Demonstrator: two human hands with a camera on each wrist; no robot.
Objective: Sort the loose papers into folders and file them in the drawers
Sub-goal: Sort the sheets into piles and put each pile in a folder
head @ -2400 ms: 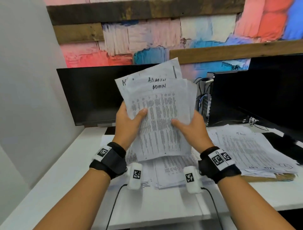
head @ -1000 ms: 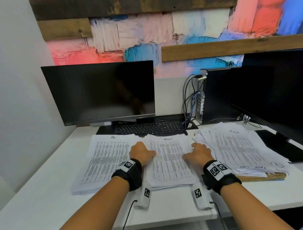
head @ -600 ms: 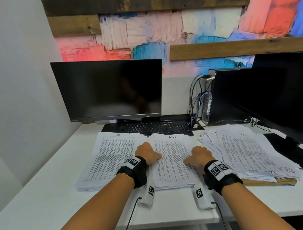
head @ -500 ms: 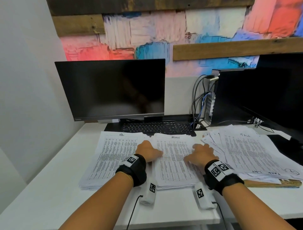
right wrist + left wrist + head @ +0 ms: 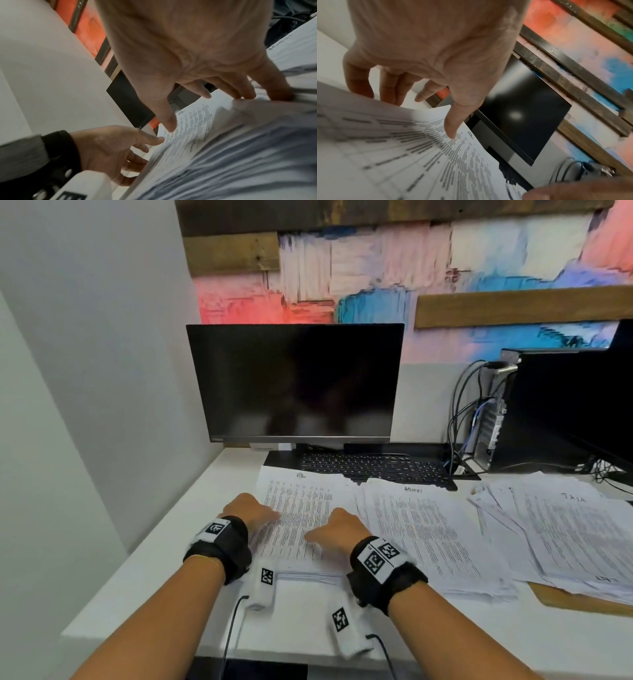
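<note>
Desk [image 5: 171, 570] stack [image 5: 301, 508] between left hand [image 5: 248, 510], right hand [image 5: 337, 530].

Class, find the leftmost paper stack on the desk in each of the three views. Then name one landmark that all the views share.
Head: the leftmost paper stack lies at lower centre.
Left wrist: the stack fills the lower left, with blurred print.
Right wrist: the stack runs from centre to lower right, blurred.
Shared landmark: the black monitor behind the stack.

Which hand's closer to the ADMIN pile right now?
Right. The right hand holds the right edge of the left pile, beside the ADMIN pile; the left hand holds its far left edge.
</note>
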